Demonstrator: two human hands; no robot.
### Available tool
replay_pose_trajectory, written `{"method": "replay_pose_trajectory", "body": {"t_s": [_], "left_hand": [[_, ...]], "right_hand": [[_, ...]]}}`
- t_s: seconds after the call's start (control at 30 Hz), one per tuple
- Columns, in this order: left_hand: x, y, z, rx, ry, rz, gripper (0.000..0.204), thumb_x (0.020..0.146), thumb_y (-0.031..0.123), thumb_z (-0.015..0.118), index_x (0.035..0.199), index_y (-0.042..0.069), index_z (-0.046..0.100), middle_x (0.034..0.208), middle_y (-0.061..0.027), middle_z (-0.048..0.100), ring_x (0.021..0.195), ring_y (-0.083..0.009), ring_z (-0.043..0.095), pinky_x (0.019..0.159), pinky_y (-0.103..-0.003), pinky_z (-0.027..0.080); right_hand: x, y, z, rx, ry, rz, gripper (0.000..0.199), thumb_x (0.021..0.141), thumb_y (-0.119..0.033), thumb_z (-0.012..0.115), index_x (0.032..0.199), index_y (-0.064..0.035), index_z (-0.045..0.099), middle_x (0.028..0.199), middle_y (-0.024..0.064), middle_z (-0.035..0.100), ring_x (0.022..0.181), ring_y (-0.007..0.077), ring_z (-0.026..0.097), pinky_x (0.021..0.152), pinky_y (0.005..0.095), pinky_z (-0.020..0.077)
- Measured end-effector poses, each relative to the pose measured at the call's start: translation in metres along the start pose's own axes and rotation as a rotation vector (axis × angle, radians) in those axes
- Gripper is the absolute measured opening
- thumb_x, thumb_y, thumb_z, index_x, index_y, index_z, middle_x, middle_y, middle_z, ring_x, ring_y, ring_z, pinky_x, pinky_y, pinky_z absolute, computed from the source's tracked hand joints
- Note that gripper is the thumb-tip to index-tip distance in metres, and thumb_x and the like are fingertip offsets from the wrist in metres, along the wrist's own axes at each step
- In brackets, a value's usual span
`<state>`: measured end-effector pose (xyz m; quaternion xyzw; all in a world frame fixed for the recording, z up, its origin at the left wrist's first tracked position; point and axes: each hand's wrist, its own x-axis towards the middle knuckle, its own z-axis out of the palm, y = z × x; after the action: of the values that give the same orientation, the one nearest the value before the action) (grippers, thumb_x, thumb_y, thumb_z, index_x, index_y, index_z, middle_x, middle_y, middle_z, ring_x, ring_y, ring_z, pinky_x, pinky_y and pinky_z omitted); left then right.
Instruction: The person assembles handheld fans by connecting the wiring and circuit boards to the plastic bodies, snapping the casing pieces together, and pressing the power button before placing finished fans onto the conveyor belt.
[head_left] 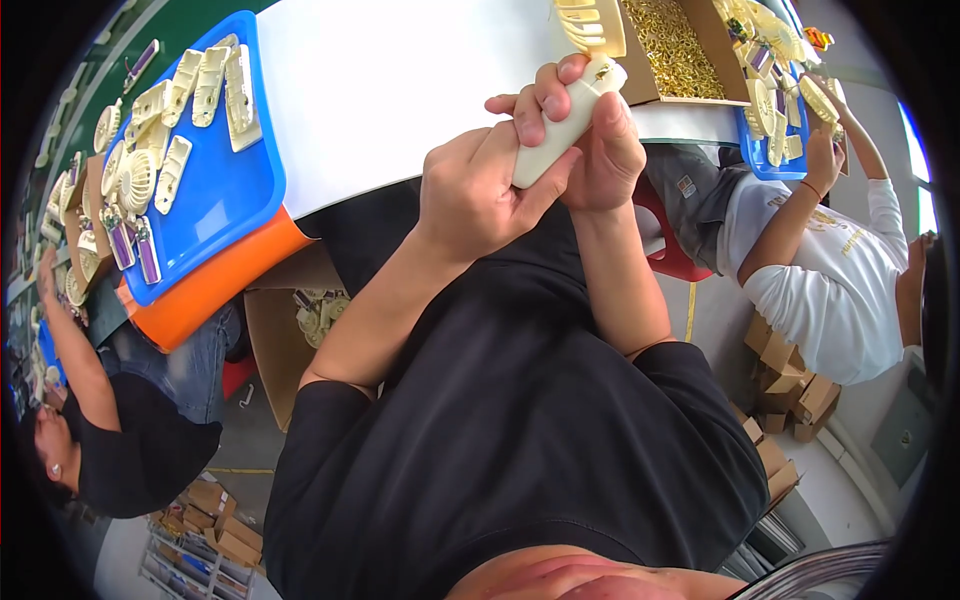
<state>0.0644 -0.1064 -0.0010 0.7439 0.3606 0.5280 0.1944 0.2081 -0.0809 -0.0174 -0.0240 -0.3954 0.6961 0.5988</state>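
Observation:
A cream plastic handheld fan (555,138) is tilted in front of my chest, above the near table edge, its slatted round head (592,22) pointing away from me. My left hand (465,190) grips the lower end of the handle, thumb lying along its base. Around the handle's upper part closes my right hand (608,165), its thumb on the right side. Between handle and head, a small gold-coloured bit shows in an opening. Part of the handle is hidden by fingers.
At left, a blue tray (215,230) carries cream handle shells and fan heads. An open cardboard box (738,85) of small gold metal parts stands at the right. One co-worker (825,270) handles cream parts by another blue tray (760,160); another person (130,440) sits left.

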Motion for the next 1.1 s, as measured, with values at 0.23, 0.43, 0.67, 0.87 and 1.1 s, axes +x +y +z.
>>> {"method": "replay_pose_trajectory", "body": {"t_s": [0.23, 0.43, 0.67, 0.87, 1.1], "left_hand": [[0.002, -0.007, -0.005, -0.292, 0.024, -0.113, 0.036, 0.098, 0.033, 0.072, 0.089, -0.001, 0.070, 0.062, -0.0047, 0.064, 0.048, -0.0156, 0.057, 0.046, -0.028, 0.045], [0.008, -0.002, -0.021, -1.643, -0.384, -0.819, 0.068, 0.109, 0.060, 0.028, 0.101, 0.003, 0.064, 0.053, -0.0033, 0.051, 0.043, -0.0127, 0.039, 0.040, -0.024, 0.033], [0.011, -0.003, -0.020, -1.981, -0.342, -0.827, 0.068, 0.110, 0.060, 0.018, 0.100, 0.007, 0.059, 0.049, -0.0019, 0.040, 0.043, -0.0126, 0.032, 0.040, -0.024, 0.031], [0.022, 0.000, -0.029, -1.674, -0.353, -0.814, 0.066, 0.111, 0.059, 0.021, 0.094, 0.007, 0.059, 0.050, -0.0014, 0.041, 0.044, -0.0121, 0.031, 0.042, -0.026, 0.031], [0.033, 0.016, -0.030, -1.137, -0.246, -0.980, 0.064, 0.107, 0.059, 0.039, 0.091, 0.003, 0.065, 0.055, -0.0014, 0.051, 0.047, -0.0110, 0.042, 0.044, -0.025, 0.036]], "right_hand": [[-0.002, 0.001, 0.000, -0.037, 0.064, 0.036, 0.058, 0.104, -0.048, 0.054, 0.142, -0.0039, 0.047, 0.118, 0.0115, 0.062, 0.116, 0.0322, 0.064, 0.117, 0.0550, 0.0402], [0.008, -0.007, 0.019, -0.161, 0.062, 0.107, 0.074, 0.103, -0.048, 0.054, 0.152, 0.0052, 0.036, 0.141, 0.0260, 0.054, 0.130, 0.0381, 0.058, 0.113, 0.0508, 0.0443], [0.021, -0.013, 0.036, -0.506, 0.151, 0.174, 0.068, 0.106, -0.041, 0.048, 0.148, 0.0116, 0.040, 0.142, 0.0312, 0.055, 0.129, 0.0335, 0.060, 0.110, 0.0453, 0.0476], [0.027, -0.009, 0.039, -0.106, 0.352, 0.360, 0.054, 0.106, -0.041, 0.050, 0.131, 0.0074, 0.056, 0.118, 0.0209, 0.067, 0.105, 0.0246, 0.067, 0.096, 0.0375, 0.0535], [0.034, -0.020, 0.042, 0.071, 0.394, 0.451, 0.073, 0.106, -0.054, 0.040, 0.138, 0.0107, 0.051, 0.129, 0.0269, 0.064, 0.119, 0.0337, 0.064, 0.105, 0.0404, 0.0510]]}}
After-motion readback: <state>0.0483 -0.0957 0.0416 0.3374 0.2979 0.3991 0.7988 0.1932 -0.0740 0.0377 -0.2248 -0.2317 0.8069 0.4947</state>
